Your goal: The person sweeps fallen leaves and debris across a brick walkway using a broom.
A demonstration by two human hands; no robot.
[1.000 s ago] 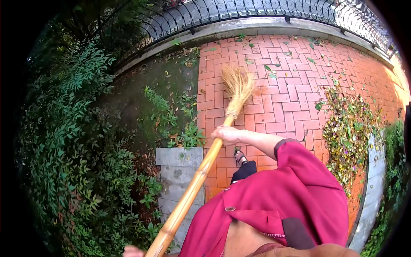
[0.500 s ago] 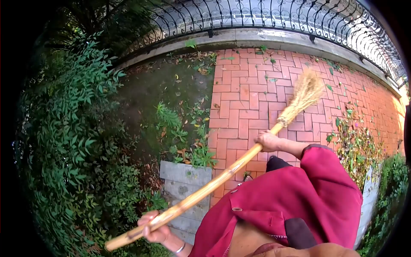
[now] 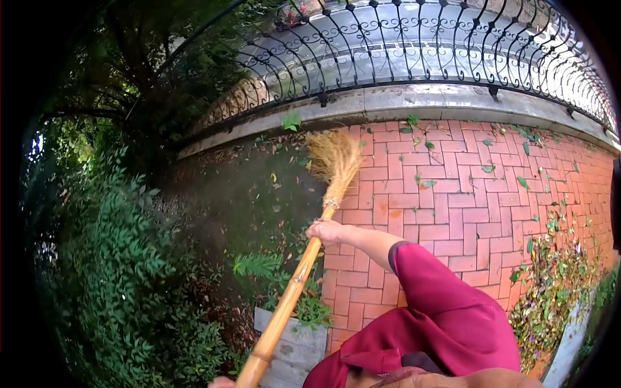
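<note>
A broom with a long bamboo handle (image 3: 284, 305) and straw bristles (image 3: 337, 155) slants up from the bottom edge. Its bristles lie over the border between the dark soil (image 3: 249, 187) and the red bricks (image 3: 440, 194), close to the low wall. My right hand (image 3: 326, 231) is wrapped round the handle just below the bristles. At the bottom edge, only a small part of my left hand (image 3: 223, 383) shows beside the lower handle; its fingers are mostly cut off by the frame.
A black iron fence (image 3: 401, 48) stands on a low concrete wall (image 3: 420, 97). Green bushes (image 3: 110, 258) fill the left side. Leaves and debris (image 3: 550, 291) are piled at the right. Grey stone slabs (image 3: 291, 352) lie below the soil, and loose leaves dot the bricks.
The bristles and my right hand have swung left from the bricks to the soil's edge. My left hand has dropped mostly out of frame, and the view has tilted up towards the fence.
</note>
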